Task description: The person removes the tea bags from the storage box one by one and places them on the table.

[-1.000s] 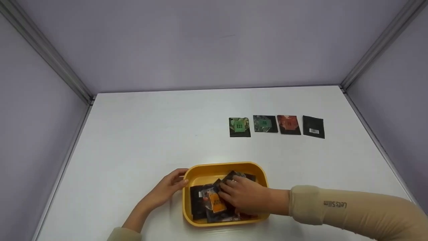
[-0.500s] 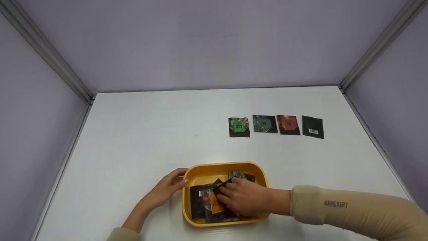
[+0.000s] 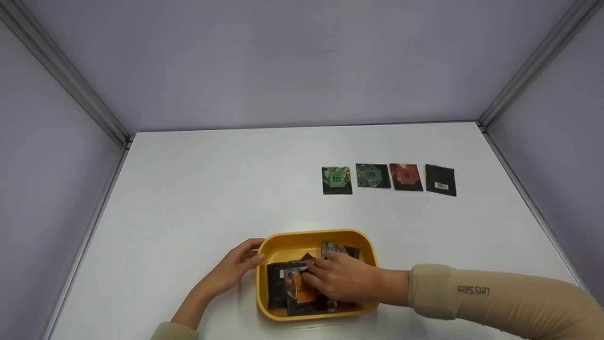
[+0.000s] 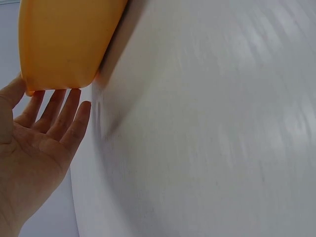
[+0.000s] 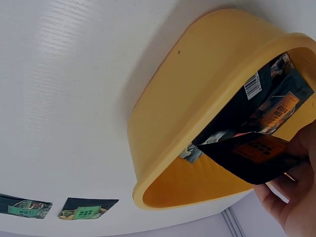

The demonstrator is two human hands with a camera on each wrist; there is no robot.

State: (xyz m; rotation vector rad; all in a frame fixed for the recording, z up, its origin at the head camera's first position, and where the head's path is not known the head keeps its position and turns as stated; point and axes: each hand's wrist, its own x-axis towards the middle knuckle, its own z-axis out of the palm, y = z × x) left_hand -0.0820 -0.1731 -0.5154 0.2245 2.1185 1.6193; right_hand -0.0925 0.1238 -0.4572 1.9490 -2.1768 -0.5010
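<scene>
A yellow plastic bin (image 3: 262,295) holds a loose pile of dark sachets, one with an orange label (image 3: 306,289). Reaching into the bin, my right hand (image 3: 347,279) covers part of the pile. The right wrist view shows that hand (image 5: 298,192) pinching a black sachet with an orange label (image 5: 254,155) between thumb and fingers. My left hand (image 3: 231,268) is at the bin's left end, its thumb by the rim. In the left wrist view, the nearly straight fingers of that hand (image 4: 42,145) touch the bin's outer wall (image 4: 69,42).
Toward the back right of the white table (image 3: 198,198) lies a row of sachets: a bright green one (image 3: 337,180), a dark green one (image 3: 373,175), a red one (image 3: 406,177) and a black one with a barcode (image 3: 440,180). Panel walls (image 3: 302,71) surround the table.
Within the bin my right hand has shifted slightly, and the sachet at its fingers has tilted. The left hand and the row of sachets stay as they were.
</scene>
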